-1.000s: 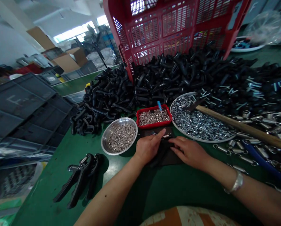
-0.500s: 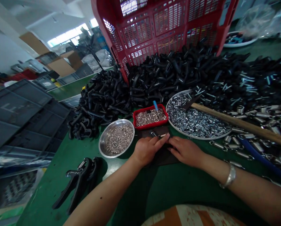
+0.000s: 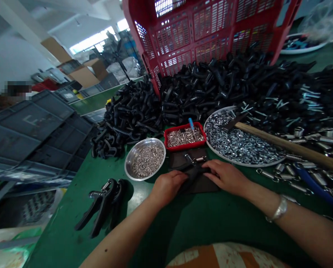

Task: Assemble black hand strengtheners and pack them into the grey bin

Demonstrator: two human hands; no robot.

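Observation:
A black hand grip strengthener (image 3: 193, 172) with a metal coil spring (image 3: 200, 159) lies on a dark mat (image 3: 205, 186) in front of me. My left hand (image 3: 166, 189) is closed round its left handle, fingertips partly hidden behind the black plastic. On the other side, my right hand (image 3: 228, 176) pinches the right handle just below the spring. Two similar grip strengtheners (image 3: 103, 204) with springs fitted stand on the green table at the left.
Behind the mat are a steel bowl of small metal parts (image 3: 129, 169), a red tray of pins (image 3: 170, 148) with a blue screwdriver (image 3: 191, 123), and a round tray of metal rings (image 3: 246, 162). A hammer (image 3: 281, 141) lies across it. Black handles (image 3: 183, 98) pile before a red crate (image 3: 180, 35); loose springs (image 3: 300, 188) lie right.
My left hand has moved down and left off the spring area, baring the grip strengthener. My right hand has stayed at its right side. The view has shifted slightly left.

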